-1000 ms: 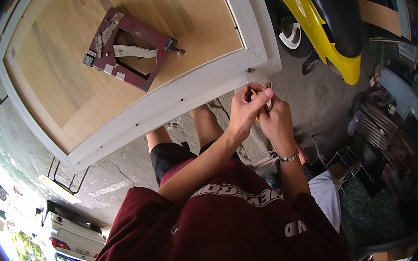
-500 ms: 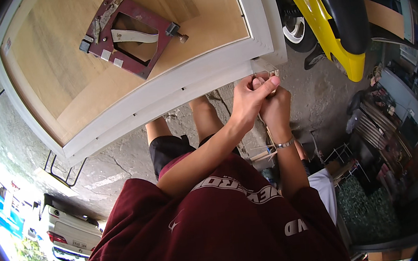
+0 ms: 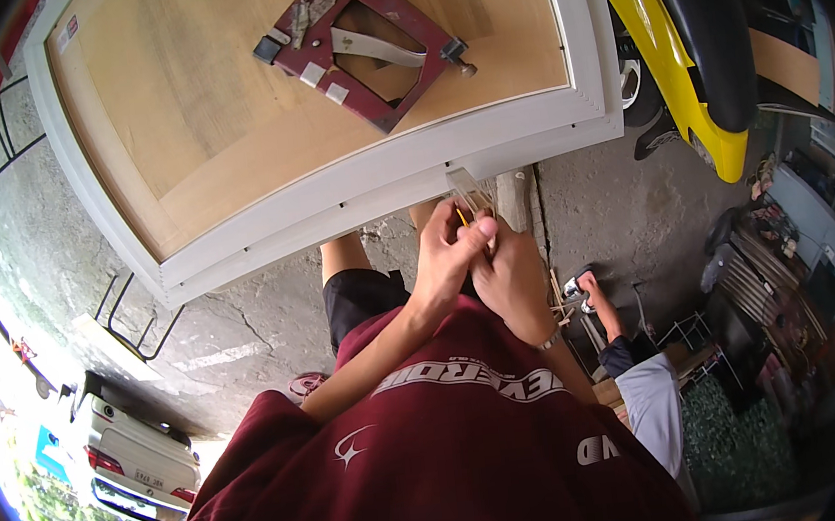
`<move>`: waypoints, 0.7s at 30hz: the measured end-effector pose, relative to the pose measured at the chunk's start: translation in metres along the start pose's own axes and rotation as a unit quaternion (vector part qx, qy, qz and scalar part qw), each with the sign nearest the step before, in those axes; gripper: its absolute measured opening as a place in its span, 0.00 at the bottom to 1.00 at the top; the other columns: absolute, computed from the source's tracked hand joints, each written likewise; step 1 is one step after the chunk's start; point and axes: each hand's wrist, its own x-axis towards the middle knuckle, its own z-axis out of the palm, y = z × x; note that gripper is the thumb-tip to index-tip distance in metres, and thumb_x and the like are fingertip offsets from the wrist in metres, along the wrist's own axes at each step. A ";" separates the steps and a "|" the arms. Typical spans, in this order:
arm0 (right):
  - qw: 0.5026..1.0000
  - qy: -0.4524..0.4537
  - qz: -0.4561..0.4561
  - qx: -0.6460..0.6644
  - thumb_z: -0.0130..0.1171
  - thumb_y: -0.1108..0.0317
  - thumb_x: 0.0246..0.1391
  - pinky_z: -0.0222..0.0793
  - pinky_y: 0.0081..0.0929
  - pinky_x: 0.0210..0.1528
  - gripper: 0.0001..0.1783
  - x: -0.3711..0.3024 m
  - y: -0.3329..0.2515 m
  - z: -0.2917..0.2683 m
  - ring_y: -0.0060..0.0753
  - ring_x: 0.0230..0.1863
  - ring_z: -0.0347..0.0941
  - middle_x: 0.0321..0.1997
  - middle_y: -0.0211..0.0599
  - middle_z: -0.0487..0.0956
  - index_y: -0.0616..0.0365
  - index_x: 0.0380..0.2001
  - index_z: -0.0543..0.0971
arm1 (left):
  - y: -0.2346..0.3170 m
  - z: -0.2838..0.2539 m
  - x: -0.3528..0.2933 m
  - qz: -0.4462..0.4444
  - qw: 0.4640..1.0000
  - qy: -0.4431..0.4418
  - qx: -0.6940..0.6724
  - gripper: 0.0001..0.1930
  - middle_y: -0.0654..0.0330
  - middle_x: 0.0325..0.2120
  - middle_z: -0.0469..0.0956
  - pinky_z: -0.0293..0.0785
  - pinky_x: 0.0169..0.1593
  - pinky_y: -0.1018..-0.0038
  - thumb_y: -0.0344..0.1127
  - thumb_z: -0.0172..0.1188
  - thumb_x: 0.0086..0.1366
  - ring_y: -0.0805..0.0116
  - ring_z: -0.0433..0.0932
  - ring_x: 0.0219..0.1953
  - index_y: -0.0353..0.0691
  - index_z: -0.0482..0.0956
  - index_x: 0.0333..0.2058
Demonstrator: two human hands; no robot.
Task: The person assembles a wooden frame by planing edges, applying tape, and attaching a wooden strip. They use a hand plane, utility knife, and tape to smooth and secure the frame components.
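My left hand (image 3: pixel 440 256) and my right hand (image 3: pixel 513 276) meet in front of my body, fingers closed and touching. A flat, narrow, see-through greyish piece (image 3: pixel 469 187) sticks out from my right fingers toward the white-framed panel (image 3: pixel 407 149). Beside my left fingertips a thin yellow stick-like thing (image 3: pixel 463 218) shows; its exact kind is hidden by the fingers. On the panel lies a dark red metal clamp-like frame (image 3: pixel 392 102) with a screw knob, apart from both hands.
A yellow and black motorbike (image 3: pixel 670 65) stands at the far right. Another person's arm (image 3: pixel 603 308) reaches in at right, near thin sticks on the concrete floor (image 3: pixel 232 318). Stacked boards (image 3: pixel 761 278) and clutter lie beyond. A white car (image 3: pixel 140 453) is at lower left.
Both hands have drawn back toward my body and left, away from the panel's corner. The see-through piece now shows more plainly. The view has shifted, and the other person's arm shows more.
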 end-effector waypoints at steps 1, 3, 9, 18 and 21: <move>0.999 -0.003 -0.005 -0.033 0.62 0.61 0.59 0.74 0.45 0.25 0.21 0.003 -0.004 0.005 0.57 0.21 0.78 0.18 0.52 0.78 0.66 0.50 0.78 | 0.000 -0.005 0.002 -0.004 1.000 -0.002 -0.002 0.37 0.57 0.53 0.76 0.70 0.57 0.70 0.55 0.69 0.63 0.67 0.73 0.53 0.31 0.71 0.60; 0.999 0.022 0.013 -0.022 0.62 0.61 0.58 0.73 0.45 0.24 0.20 0.005 -0.003 0.015 0.57 0.20 0.78 0.17 0.52 0.77 0.66 0.47 0.78 | 0.000 -0.013 0.007 -0.013 1.000 -0.005 -0.006 0.36 0.57 0.52 0.76 0.70 0.56 0.70 0.55 0.68 0.64 0.68 0.73 0.52 0.31 0.72 0.59; 0.998 0.041 0.038 -0.018 0.63 0.59 0.58 0.73 0.47 0.23 0.17 0.006 -0.005 0.025 0.57 0.20 0.78 0.17 0.53 0.78 0.65 0.37 0.80 | 0.006 -0.010 0.009 -0.010 0.997 0.019 -0.074 0.25 0.67 0.33 0.71 0.68 0.42 0.78 0.48 0.74 0.61 0.78 0.69 0.37 0.36 0.74 0.44; 0.989 0.126 0.054 0.054 0.64 0.58 0.59 0.70 0.41 0.23 0.18 0.007 0.001 0.050 0.55 0.20 0.77 0.18 0.51 0.78 0.65 0.39 0.81 | -0.003 -0.017 0.015 -0.017 0.999 0.000 -0.036 0.33 0.61 0.43 0.78 0.71 0.49 0.75 0.53 0.70 0.64 0.74 0.74 0.43 0.31 0.76 0.55; 0.992 0.103 0.038 0.063 0.63 0.62 0.60 0.70 0.39 0.26 0.15 -0.005 -0.004 0.043 0.49 0.22 0.78 0.21 0.49 0.78 0.64 0.39 0.79 | 0.006 -0.020 0.007 -0.023 0.999 -0.025 -0.011 0.33 0.61 0.42 0.78 0.71 0.49 0.75 0.52 0.71 0.63 0.75 0.74 0.43 0.31 0.74 0.56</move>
